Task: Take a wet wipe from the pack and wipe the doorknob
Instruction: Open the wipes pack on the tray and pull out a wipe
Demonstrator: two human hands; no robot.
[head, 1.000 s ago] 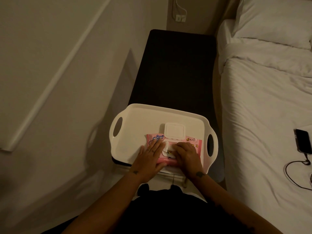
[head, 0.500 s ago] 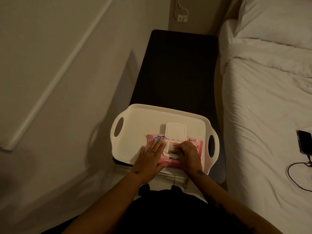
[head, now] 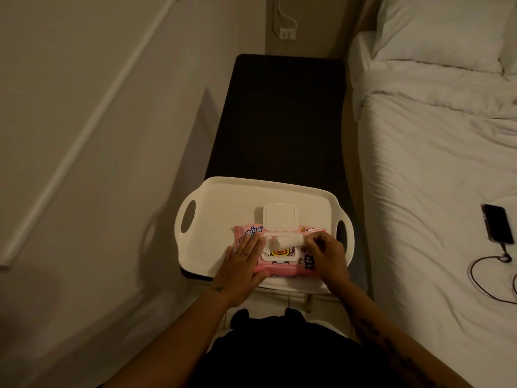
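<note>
A pink wet wipe pack (head: 282, 264) lies on a white tray (head: 223, 208), its white lid (head: 279, 216) flipped open toward the far side. My left hand (head: 243, 261) presses flat on the pack's left end, fingers spread. My right hand (head: 324, 253) pinches the right end of a white wet wipe (head: 285, 241) that stretches sideways out of the pack's opening. No doorknob is in view.
The tray rests on the near end of a dark bench (head: 279, 116) between a pale wall (head: 84, 135) on the left and a white bed (head: 436, 163) on the right. A phone (head: 498, 224) with a cable (head: 489, 278) lies on the bed. A wall socket (head: 286, 33) is beyond the bench.
My right hand has moved from the pack's opening toward the right, drawing a white wipe out of it. My left hand stays pressed on the pack.
</note>
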